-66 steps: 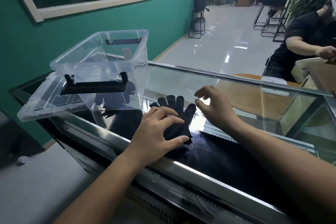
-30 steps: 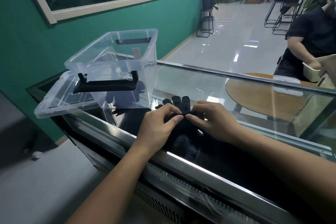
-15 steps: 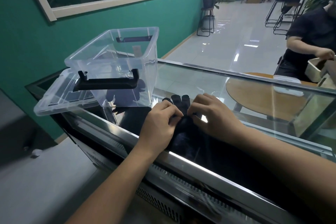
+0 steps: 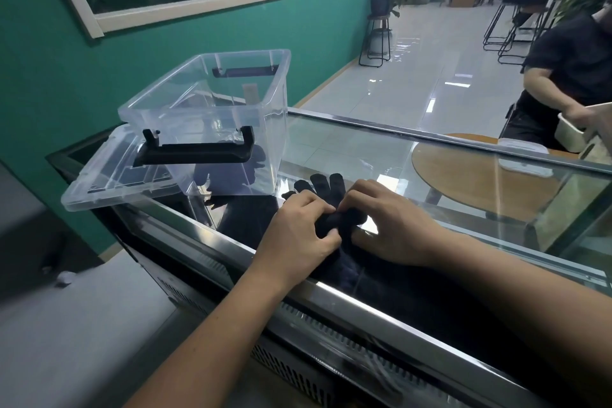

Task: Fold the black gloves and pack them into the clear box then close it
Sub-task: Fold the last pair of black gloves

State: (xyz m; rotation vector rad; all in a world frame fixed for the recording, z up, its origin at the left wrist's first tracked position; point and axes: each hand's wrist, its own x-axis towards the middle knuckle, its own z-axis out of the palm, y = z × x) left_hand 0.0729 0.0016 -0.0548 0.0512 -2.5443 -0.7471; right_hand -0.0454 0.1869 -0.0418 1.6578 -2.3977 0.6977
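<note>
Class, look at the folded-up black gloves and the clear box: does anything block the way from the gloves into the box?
Nothing visible does. The clear box stands open-topped beside the black gloves, held by the left hand and right hand. Its lid lies underneath it, not over the opening.

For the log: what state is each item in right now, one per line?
black gloves: on the glass counter top, part rolled, fingertips still flat.
clear box: open, upright, empty.
lid: off, lying under the box.
left hand: gripping the gloves.
right hand: gripping the gloves.
</note>
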